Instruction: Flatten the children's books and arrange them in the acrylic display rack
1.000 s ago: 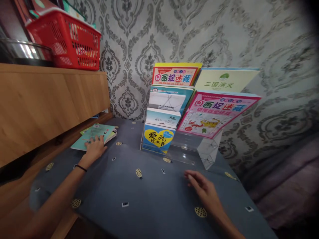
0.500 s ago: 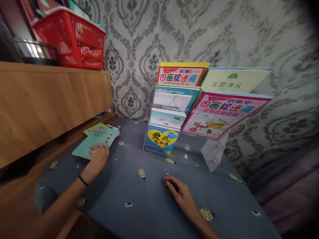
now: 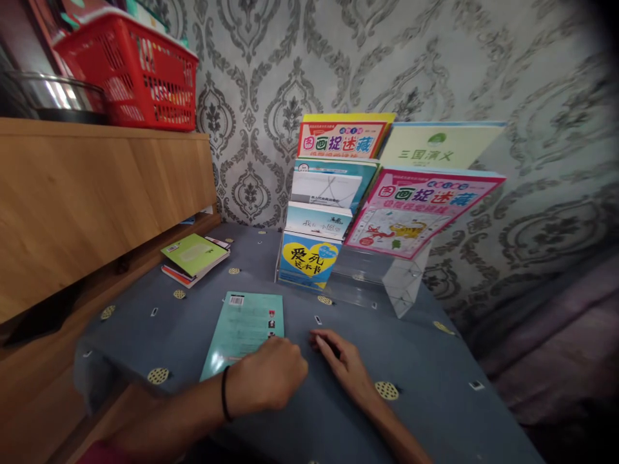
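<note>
Head view: teal book [image 3: 242, 328] toward the near-left edge of the table [image 3: 449, 399], left hand [image 3: 271, 372] over its lower right side.
Back cover up, it extends leftward and farther out from that hand, the nearer one, its long axis running roughly from near edge to far edge; the left fingers are curled, their tips hidden, so I cannot tell whether they grip it. The right hand [image 3: 343, 362], loosely bent and empty, sits apart rightward.
</note>
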`<state>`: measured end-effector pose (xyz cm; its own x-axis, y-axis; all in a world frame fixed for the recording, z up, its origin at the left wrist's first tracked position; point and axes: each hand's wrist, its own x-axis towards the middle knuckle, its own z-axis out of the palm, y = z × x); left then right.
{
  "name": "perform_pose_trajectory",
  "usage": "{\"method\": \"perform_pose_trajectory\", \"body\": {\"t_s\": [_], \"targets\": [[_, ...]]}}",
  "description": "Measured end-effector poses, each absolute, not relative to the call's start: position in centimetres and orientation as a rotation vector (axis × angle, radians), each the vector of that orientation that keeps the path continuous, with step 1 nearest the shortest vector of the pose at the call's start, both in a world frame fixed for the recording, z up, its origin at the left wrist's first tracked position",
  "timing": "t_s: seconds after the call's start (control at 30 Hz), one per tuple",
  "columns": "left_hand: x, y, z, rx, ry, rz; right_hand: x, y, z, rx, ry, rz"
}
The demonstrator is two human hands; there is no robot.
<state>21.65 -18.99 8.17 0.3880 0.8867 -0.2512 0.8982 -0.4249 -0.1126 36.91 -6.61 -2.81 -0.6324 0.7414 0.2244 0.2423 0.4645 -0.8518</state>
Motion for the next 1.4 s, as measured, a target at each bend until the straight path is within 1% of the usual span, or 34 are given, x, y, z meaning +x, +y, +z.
{"method": "perform_pose_trajectory", "body": {"t_s": [0.07,0.17,0.23,0.33,0.43,0.57,0.63,0.77,0.9,0.97,1.1,1.27,1.4], "targets": [[21.9,-17.7,8.4,2.651,1.488,-0.368,37.0,-6.8,-2.5,-0.795,-2.136,1.121],[21.0,-15.8,7.3,2.657,1.292,-0.289,37.1,-7.1,-2.2,-0.772,-2.139,1.139],[19.3,-14.6,6.1,2.589,1.442,-0.169,37.3,-7.3,-2.1,-0.782,-2.152,1.119],[15.1,-13.1,4.8,2.421,1.847,0.022,37.6,-7.8,-2.1,-0.795,-2.238,1.034],[10.6,-12.4,3.9,2.16,2.2,-0.006,37.6,-8.9,-2.2,-0.665,-2.425,0.886],[7.9,-12.8,2.9,1.974,2.351,-0.066,36.8,-10.9,-2.0,-0.324,-2.725,0.742],[8.0,-13.1,2.6,2.004,2.417,-0.084,36.5,-11.4,-1.9,-0.237,-2.777,0.718],[8.7,-13.8,2.4,2.002,2.526,-0.151,37.5,-10.0,-2.1,-0.247,-2.763,0.704],[8.9,-15.3,2.8,1.924,2.526,-0.277,40.2,-6.1,-2.7,-0.463,-2.653,0.613],[9.3,-16.2,3.0,1.885,2.501,-0.284,41.2,-4.5,-3.0,-0.612,-2.539,0.532],[11.2,-17.3,3.1,1.884,2.504,-0.223,41.3,-3.7,-3.2,-0.734,-2.365,0.461],[12.8,-17.2,1.7,2.113,2.502,-0.038,39.7,-5.9,-2.8,-0.643,-2.371,0.479],[12.8,-17.5,-0.5,2.155,2.491,0.087,36.5,-8.3,-1.7,-0.519,-2.496,0.543]]}}
